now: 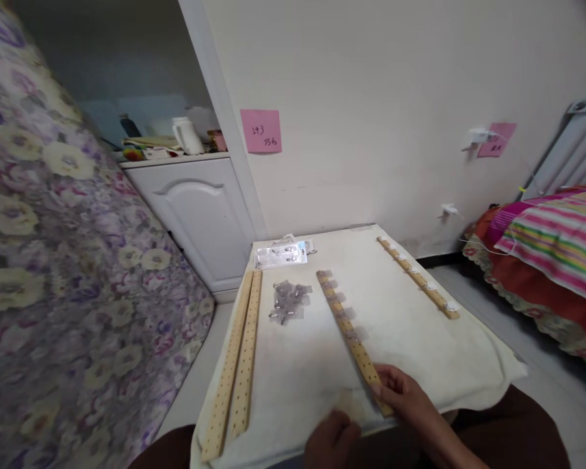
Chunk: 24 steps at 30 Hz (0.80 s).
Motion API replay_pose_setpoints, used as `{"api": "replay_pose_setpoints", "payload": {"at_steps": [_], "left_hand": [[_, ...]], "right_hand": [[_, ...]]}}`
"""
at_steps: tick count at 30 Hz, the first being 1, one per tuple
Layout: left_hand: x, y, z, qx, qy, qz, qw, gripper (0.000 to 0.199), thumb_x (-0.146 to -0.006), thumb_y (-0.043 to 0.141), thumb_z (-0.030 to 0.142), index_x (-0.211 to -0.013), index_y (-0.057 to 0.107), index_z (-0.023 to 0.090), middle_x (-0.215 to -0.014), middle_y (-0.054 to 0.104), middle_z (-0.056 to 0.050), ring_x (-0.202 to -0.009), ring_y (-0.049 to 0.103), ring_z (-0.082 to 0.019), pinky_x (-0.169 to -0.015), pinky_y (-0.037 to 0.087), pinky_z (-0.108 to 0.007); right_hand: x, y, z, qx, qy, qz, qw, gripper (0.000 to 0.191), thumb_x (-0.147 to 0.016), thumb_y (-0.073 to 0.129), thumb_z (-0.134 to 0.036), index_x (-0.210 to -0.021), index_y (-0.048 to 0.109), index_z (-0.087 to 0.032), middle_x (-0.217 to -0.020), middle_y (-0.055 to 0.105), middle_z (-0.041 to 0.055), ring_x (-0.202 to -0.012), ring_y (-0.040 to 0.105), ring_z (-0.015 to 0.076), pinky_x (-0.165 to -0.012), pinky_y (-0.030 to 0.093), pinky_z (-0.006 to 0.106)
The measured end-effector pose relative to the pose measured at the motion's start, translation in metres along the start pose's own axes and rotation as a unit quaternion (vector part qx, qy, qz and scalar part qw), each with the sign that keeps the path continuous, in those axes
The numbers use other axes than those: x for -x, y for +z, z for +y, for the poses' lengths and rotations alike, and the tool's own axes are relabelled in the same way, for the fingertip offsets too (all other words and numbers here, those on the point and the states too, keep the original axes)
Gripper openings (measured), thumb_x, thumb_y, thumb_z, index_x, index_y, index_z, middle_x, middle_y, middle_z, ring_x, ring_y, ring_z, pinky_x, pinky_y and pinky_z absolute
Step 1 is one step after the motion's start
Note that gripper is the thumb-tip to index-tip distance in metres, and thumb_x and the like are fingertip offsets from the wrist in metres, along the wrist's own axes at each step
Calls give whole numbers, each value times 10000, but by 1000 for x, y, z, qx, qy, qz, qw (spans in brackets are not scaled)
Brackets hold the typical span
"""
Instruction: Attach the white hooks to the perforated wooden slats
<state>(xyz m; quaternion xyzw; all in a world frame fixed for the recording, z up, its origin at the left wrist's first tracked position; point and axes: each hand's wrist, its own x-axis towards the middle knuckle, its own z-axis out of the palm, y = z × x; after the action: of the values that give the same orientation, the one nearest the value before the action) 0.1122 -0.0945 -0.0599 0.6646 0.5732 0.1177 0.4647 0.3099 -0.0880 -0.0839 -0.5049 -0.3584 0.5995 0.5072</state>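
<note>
My right hand (404,398) pinches the near end of a perforated wooden strip (359,357) that lies on the cloth-covered table. Several see-through square pieces with small metal hooks (344,313) sit along the strip's far part. Close to its near end, my left hand (333,438) is curled and blurred by motion. A faint brownish see-through patch (350,404) shows at its fingertips, too smeared to name. Left of the strip lies a loose pile of clear square hooks (289,301).
Two more perforated strips (248,365) lie side by side along the table's left edge. Another strip with several white round pieces (415,272) lies to the right. Clear plastic packaging (280,254) rests at the back, near the wall. A bed (561,260) stands at the right.
</note>
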Motion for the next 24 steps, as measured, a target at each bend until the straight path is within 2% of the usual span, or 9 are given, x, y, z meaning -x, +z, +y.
{"api": "replay_pose_setpoints", "payload": {"at_steps": [3,7,11,15,18,24], "left_hand": [[1,-2,2,-1,6,-5,1000,228,-817,429,403,-749,556,226,-794,609,4,-832,556,-168,-742,390,-245],[3,-2,4,-2,4,-10,1000,255,-825,425,422,-766,567,218,-821,618,0,-846,558,-171,-760,386,-252],[2,0,4,-12,-5,-7,1000,260,-829,419,421,-762,565,216,-819,616,3,-843,554,-171,-756,382,-253],[1,3,5,-13,-4,-4,1000,236,-818,427,391,-737,561,215,-822,620,-5,-850,551,-174,-765,376,-258],[1,3,7,-15,-13,-2,1000,222,-806,434,384,-737,562,216,-824,624,-17,-866,555,-187,-774,372,-272],[3,3,5,-11,-5,8,1000,233,-799,434,408,-730,556,222,-808,618,-11,-854,562,-191,-762,371,-280]], "right_hand": [[7,4,0,88,-34,28,995,543,-652,729,-354,-1138,541,-200,-801,618,4,-675,593,169,-609,454,278],[19,13,-3,227,-85,62,968,618,-606,703,-209,-1183,486,-199,-961,614,37,-845,610,206,-751,492,313],[24,20,-8,307,-112,71,943,479,-682,623,-225,-1138,479,-193,-1062,620,77,-976,609,231,-850,481,327],[26,25,-17,425,-88,102,895,412,-750,544,-238,-1153,459,-223,-1085,635,66,-953,637,243,-808,473,346],[28,29,-25,503,-60,102,856,374,-771,518,-232,-1139,456,-234,-1052,654,52,-903,660,252,-746,465,345],[30,35,-31,579,-71,98,806,309,-797,500,-238,-1102,459,-214,-1042,646,73,-879,671,267,-702,454,334]]}}
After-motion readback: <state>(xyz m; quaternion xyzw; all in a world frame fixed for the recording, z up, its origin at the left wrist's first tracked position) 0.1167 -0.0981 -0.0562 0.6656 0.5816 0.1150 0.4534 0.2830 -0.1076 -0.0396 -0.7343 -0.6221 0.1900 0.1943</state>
